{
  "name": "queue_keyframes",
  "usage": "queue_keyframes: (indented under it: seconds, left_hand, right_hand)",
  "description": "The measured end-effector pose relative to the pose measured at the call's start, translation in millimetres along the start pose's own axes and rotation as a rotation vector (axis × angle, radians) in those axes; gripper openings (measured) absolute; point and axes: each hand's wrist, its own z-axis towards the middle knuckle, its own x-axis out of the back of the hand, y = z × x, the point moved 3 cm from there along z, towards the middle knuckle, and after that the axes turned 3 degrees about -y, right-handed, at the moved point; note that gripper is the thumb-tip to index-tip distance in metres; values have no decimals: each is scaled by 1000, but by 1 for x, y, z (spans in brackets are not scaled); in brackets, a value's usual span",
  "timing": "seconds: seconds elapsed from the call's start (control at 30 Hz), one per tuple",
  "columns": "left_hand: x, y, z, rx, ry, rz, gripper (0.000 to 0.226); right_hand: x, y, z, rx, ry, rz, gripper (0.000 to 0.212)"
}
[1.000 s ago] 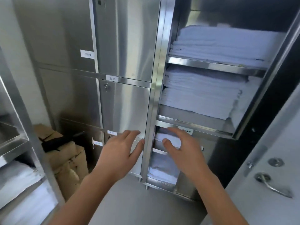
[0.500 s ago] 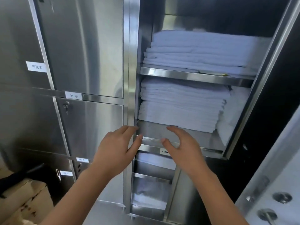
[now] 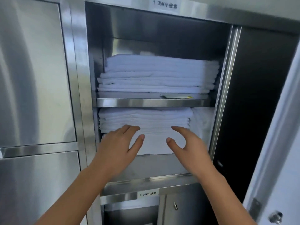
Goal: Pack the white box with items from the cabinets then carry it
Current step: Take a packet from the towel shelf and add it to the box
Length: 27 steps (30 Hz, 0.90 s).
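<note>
An open stainless steel cabinet (image 3: pixel 162 102) holds folded white linens on two shelves. The upper stack (image 3: pixel 155 73) lies on the top shelf. The lower stack (image 3: pixel 151 120) fills the shelf below. My left hand (image 3: pixel 116 146) is spread open against the lower stack's front left. My right hand (image 3: pixel 188 145) is spread open at its front right, thumb toward the middle. Neither hand grips anything. The white box is not in view.
Closed steel doors (image 3: pixel 35 75) stand to the left. The open cabinet door (image 3: pixel 259 98) hangs dark on the right, next to a white door with a lock (image 3: pixel 276 216). Below, a labelled compartment (image 3: pixel 129 207) stands partly open with more linens.
My view has risen and moved closer to the open compartment. Both hands went up from the lower shelf edge and now rest at the front of the lower linen stack.
</note>
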Motion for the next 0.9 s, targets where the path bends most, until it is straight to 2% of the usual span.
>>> queue_keyframes:
  seconds: [0.37, 0.9]
  left_hand:
    - [-52, -2, 64, -149, -90, -49, 58]
    - [1, 17, 149, -202, 104, 10, 49]
  right_hand:
    - [3, 31, 17, -110, 93, -153, 54]
    - [51, 13, 118, 109, 165, -156, 53]
